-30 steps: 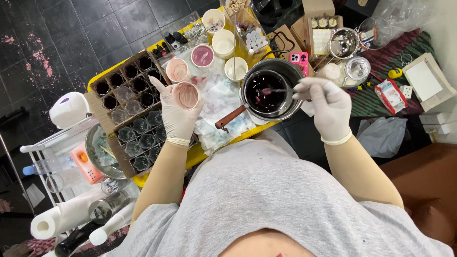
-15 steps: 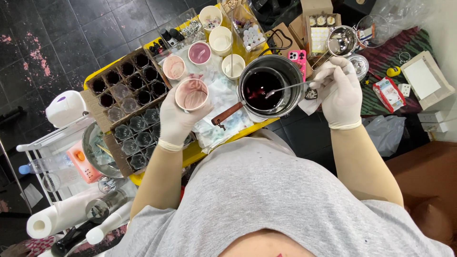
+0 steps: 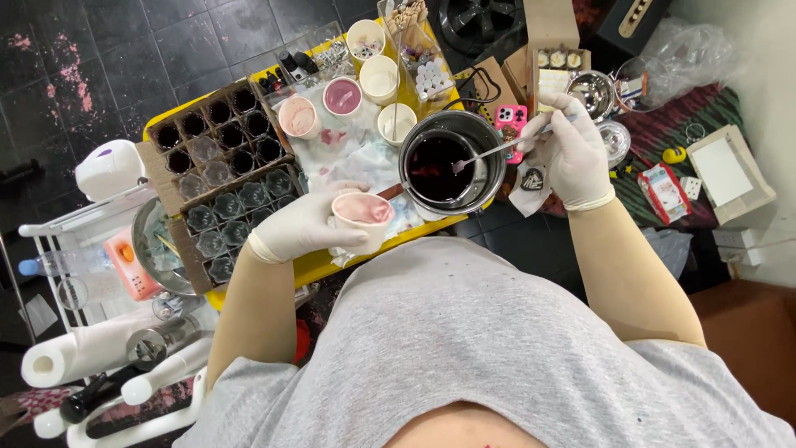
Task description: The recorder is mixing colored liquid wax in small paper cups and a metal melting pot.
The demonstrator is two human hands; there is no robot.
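A paper cup [image 3: 363,212] with pale pink stuff inside sits in the gloved left hand [image 3: 303,226], whose fingers wrap around its wall and clamp it just above the near edge of the yellow table [image 3: 319,264], close to the person's grey shirt [image 3: 464,348]. The gloved right hand [image 3: 572,153] hovers beyond the right edge of the table, its fingers pinched together on the handle of a metal spoon [image 3: 497,149]; the spoon slants leftward so that its bowl hangs over the dark red liquid in a round metal pot [image 3: 452,166]. That pot stands at the right end of the table, with its brown handle [image 3: 390,192] pointing toward the held cup. Farther back on the table stand more paper cups: one with pink filling [image 3: 298,116], one with mauve filling [image 3: 342,95], and three pale ones [image 3: 396,123] near the far edge. A stained white sheet [image 3: 348,153] lies beneath and between them. At the left end of the table a cardboard tray [image 3: 220,137] holds dark little glass jars in a grid, and a second tray [image 3: 236,220] nearer the person holds clear ones. Off the left edge are a white rack [image 3: 58,232], a paper-towel roll [image 3: 66,357] and a white dome-shaped device [image 3: 108,166]. To the right of the pot lies a pink phone [image 3: 510,120], just beside the table's edge.
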